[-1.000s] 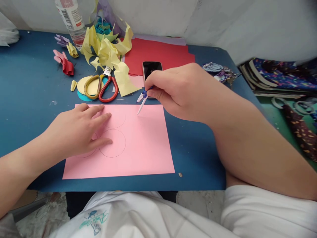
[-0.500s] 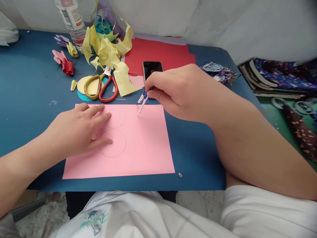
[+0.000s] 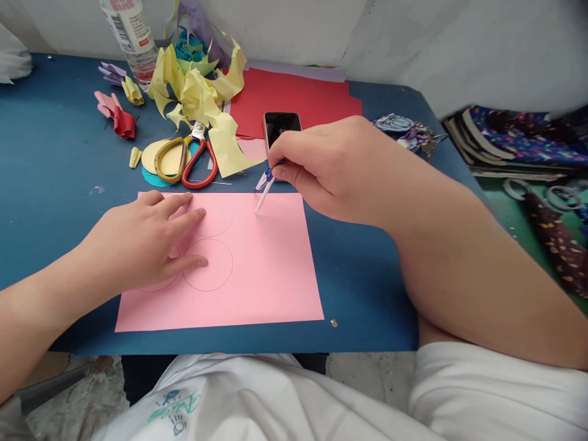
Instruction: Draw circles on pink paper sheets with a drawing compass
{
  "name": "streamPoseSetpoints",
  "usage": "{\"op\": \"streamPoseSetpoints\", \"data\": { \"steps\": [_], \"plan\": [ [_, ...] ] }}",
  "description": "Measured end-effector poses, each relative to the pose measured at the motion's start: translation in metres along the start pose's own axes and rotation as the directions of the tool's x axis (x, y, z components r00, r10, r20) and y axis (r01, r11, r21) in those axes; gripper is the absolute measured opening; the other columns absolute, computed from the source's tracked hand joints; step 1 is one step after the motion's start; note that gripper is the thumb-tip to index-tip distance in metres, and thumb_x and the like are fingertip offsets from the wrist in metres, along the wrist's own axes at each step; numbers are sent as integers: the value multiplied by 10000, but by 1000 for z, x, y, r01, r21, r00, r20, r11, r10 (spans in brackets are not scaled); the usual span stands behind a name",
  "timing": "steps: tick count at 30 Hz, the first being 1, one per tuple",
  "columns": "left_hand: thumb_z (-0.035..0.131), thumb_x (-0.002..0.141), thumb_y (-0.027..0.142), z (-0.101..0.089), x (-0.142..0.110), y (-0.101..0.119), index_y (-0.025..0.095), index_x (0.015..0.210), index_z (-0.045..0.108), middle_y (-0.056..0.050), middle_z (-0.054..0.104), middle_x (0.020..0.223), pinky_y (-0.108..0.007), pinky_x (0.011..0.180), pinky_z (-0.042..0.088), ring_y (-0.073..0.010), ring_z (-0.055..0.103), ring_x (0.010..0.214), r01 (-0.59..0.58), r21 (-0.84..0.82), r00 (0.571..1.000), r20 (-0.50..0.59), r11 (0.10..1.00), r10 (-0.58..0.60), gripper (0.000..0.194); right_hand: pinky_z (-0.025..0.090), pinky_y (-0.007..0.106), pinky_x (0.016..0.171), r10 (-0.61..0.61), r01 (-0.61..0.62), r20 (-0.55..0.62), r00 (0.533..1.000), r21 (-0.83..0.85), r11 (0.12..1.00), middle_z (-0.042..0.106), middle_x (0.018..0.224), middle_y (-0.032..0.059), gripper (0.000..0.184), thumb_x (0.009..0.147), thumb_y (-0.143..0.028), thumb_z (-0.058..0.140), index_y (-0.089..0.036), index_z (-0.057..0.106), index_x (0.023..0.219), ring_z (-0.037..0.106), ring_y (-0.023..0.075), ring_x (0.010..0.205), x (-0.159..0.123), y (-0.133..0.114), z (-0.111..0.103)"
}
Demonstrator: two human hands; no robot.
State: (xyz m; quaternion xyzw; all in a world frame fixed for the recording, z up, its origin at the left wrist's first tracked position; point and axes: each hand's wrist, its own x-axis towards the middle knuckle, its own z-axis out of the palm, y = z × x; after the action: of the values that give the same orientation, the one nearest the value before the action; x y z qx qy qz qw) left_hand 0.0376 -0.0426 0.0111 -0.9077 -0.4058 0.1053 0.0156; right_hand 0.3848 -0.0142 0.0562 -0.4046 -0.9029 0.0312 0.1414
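Little changed: right hand [image 3: 324, 162] still holds compass [image 3: 265, 192] over pink paper [image 3: 275, 263].

The left hand [image 3: 147, 242] covers parts of the drawn circles [image 3: 215, 274]. The right hand [image 3: 331, 165] hides the top of the compass [image 3: 263, 196] and part of the phone [image 3: 281, 122]; the upper edge crops the bottle [image 3: 131, 33].

Pink sheet [image 3: 248, 263] flat, circle-marked; drawing compass [image 3: 265, 195] tilted.
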Motion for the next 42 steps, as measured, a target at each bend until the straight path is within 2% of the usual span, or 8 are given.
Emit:
{"op": "streamPoseSetpoints", "data": {
  "steps": [4,8,13,24,29,33,36,42],
  "plan": [
    [601,1130,748,2,0,-1,267,1689,785,-172,714,1747,-610,1187,642,-499,721,1466,35,-71,999,4,997,-35,760,541,440,741,-9,9,-26,1000,-8,1000,803,929,60,296,1217,-339,504,-316,782,1120,691,297,780,-1,1,2],
    [568,1151,735,1,0,0,242,1696,774,-188,713,1747,-590,1146,657,-490,730,1442,16,-14,1000,7,1000,-16,764,530,439,752,15,-15,-48,999,-3,1000,808,920,63,272,1228,-356,520,-303,754,1100,680,294,772,-2,1,4],
    [552,1165,713,2,0,0,239,1710,765,-182,711,1750,-574,1160,646,-476,734,1443,8,-11,1000,-1,1000,-8,754,469,413,721,-23,23,-23,999,-21,1000,818,950,64,225,1164,-233,524,-282,735,1100,673,276,779,-1,2,3],
    [584,1115,770,1,1,-1,275,1661,799,-163,735,1724,-606,1187,643,-497,731,1456,36,-80,999,-4,996,-37,768,664,517,930,-51,51,-3,999,94,994,900,1122,73,356,1166,-256,518,-328,867,1155,835,329,1002,0,-9,-5],
    [535,1147,765,3,-1,-2,283,1682,779,-113,744,1725,-591,1194,666,-458,729,1445,15,-38,1000,-25,999,-16,760,662,506,921,-88,88,-3,996,103,991,906,1157,69,363,1203,-275,515,-334,872,1213,843,314,1015,-1,-10,-3],
    [578,1175,707,1,0,0,220,1704,762,-182,727,1744,-622,1171,684,-483,736,1436,-2,16,1000,5,1000,2,742,636,463,885,-131,132,-14,991,92,987,896,1144,74,364,1195,-244,502,-307,860,1203,840,293,1000,0,-9,0],
    [583,1187,690,-2,1,1,220,1717,753,-177,715,1760,-621,1170,691,-481,742,1441,-2,53,1000,22,999,1,728,618,438,873,-163,164,-17,987,110,980,893,1146,84,361,1199,-225,498,-289,853,1210,838,286,1002,0,-10,2],
    [471,1238,623,-6,-1,4,196,1730,745,-181,707,1778,-631,1144,707,-480,748,1452,-15,76,1000,28,997,13,707,636,439,892,-118,119,-22,993,91,989,897,1182,69,347,1212,-239,510,-306,851,1211,853,284,1029,-1,-10,2]
  ]
}}
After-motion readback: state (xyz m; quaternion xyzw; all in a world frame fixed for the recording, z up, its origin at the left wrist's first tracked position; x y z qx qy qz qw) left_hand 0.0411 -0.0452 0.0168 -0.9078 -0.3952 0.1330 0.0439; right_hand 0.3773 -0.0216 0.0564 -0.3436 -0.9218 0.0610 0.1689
